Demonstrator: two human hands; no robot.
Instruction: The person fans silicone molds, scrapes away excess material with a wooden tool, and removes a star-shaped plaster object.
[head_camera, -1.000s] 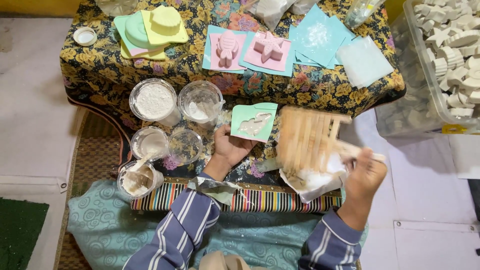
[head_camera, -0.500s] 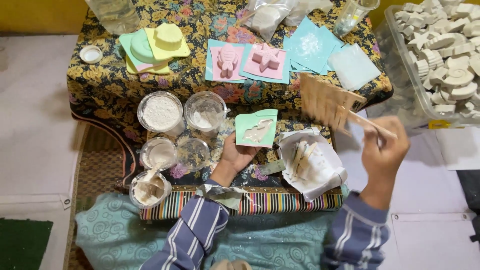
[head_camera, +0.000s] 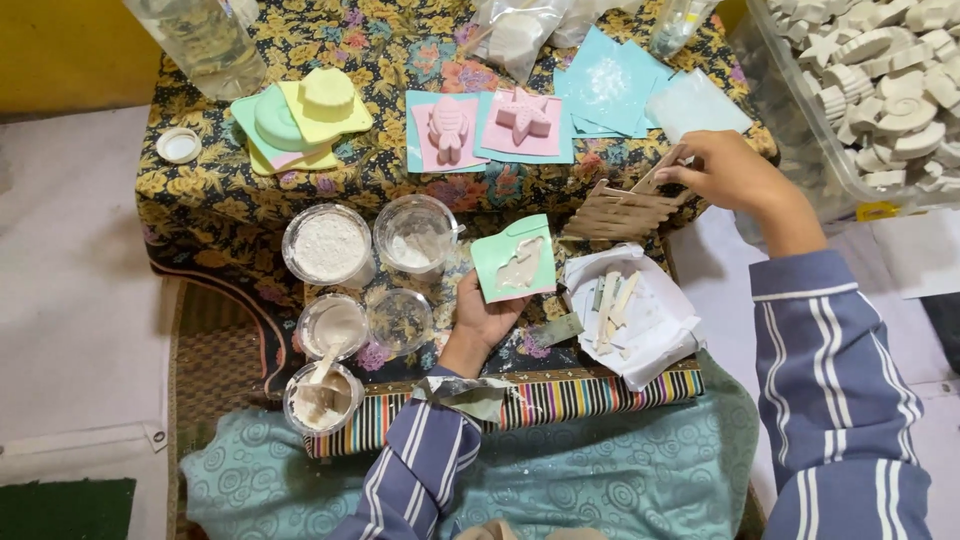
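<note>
Since the earlier frame the right hand (head_camera: 735, 172) has carried the bundle of wooden craft sticks (head_camera: 622, 212) down from mid-air to the table (head_camera: 200, 215), where the bundle now lies just at 1 o'clock of the green mould (head_camera: 514, 259). The fingers are pinched on one stick end jutting from the bundle's upper edge, wrist bent inward, forearm running down toward 5 o'clock in a striped sleeve. The sticks look light, thin and stiff, apt to fan apart, so gripping across the whole stack seems safer than one tip. The left hand (head_camera: 482, 315) is clamped on the mould's lower edge, thumb on its left margin, palm beneath at 6 o'clock. The mould appears to be thin flexible plastic, its cavity filled with what may be wet plaster, so it wants level support from below. At 9 o'clock of it stand plastic cups of white powder (head_camera: 327, 245); at 3 o'clock lies crumpled paper (head_camera: 655, 320) with loose sticks.
</note>
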